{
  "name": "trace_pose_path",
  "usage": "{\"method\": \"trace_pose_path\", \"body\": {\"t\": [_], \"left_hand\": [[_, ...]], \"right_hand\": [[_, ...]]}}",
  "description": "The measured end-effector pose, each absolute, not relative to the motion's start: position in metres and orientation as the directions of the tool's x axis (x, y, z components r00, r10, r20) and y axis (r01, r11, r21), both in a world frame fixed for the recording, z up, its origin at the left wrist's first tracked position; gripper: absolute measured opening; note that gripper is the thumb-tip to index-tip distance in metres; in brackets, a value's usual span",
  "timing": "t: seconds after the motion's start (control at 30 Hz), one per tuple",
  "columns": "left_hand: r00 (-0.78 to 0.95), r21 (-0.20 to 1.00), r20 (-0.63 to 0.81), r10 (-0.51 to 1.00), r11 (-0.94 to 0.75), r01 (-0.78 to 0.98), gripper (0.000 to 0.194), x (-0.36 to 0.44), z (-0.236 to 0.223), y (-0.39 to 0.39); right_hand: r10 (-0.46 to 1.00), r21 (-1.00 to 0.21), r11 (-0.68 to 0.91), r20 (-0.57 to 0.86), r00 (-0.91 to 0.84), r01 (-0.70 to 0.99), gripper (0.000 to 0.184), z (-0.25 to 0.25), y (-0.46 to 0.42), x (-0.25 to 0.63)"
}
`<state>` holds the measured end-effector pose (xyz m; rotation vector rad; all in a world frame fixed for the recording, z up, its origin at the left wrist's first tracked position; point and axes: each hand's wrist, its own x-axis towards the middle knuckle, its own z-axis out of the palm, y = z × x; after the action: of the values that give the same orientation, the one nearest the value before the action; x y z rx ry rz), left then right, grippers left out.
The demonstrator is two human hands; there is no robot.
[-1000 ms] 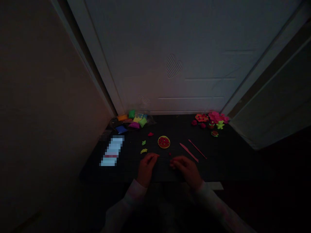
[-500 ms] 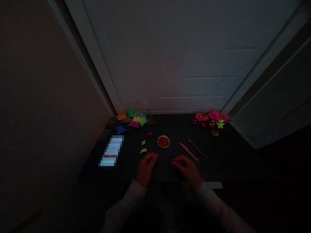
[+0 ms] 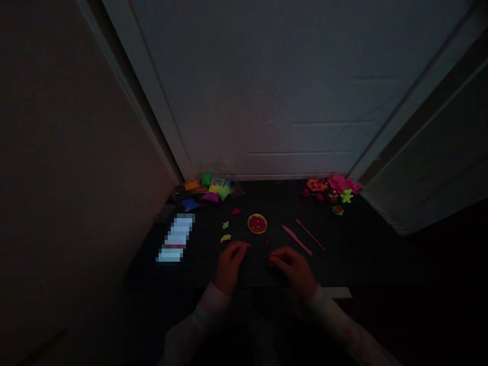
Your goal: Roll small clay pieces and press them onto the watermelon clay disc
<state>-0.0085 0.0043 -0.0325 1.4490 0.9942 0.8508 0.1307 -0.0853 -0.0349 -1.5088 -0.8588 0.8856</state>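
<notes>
A small red piece (image 3: 267, 242) is seen between the left hand (image 3: 231, 262) and right hand (image 3: 290, 264), fingers drawn together on each; whether anything is gripped cannot be told. A red disc (image 3: 257, 224) is set just beyond on the dark surface (image 3: 251, 272).

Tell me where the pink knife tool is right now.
In the head view, the pink knife tool lies on the dark table, right of the round red piece, beside the thin pink stick.

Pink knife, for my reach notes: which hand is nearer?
Right. The right hand is just on the near side of the pink knife; the left hand is farther off, leftward.
</notes>
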Motion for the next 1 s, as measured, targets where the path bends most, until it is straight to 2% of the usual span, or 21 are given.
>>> {"method": "trace_pose_path", "body": {"t": [0.2,0.4,0.8,1.0], "left_hand": [[0.393,0.993,-0.024,0.919,-0.024,0.116,0.02,-0.0089,-0.0301,0.0043],[0.39,0.993,-0.024,0.921,-0.024,0.119,0.018,-0.0084,-0.0301,0.0044],[0.391,0.992,-0.028,0.92,-0.022,0.122,0.021,-0.0088,-0.0285,0.0037],[0.382,0.992,-0.023,0.924,-0.025,0.12,0.021,-0.0086,-0.0298,0.0035]], "right_hand": [[0.901,-0.994,-0.095,-0.064,0.429,0.051,0.03,-0.0313,-0.0864,0.131],[0.875,-0.993,-0.119,-0.096,0.474,0.019,0.022,-0.0345,-0.0852,0.1295],[0.899,-0.993,-0.115,-0.119,0.421,-0.036,0.026,-0.037,-0.0848,0.1299],[0.896,-0.994,-0.107,-0.102,0.433,-0.012,0.023,-0.0366,-0.0851,0.1292]]}}
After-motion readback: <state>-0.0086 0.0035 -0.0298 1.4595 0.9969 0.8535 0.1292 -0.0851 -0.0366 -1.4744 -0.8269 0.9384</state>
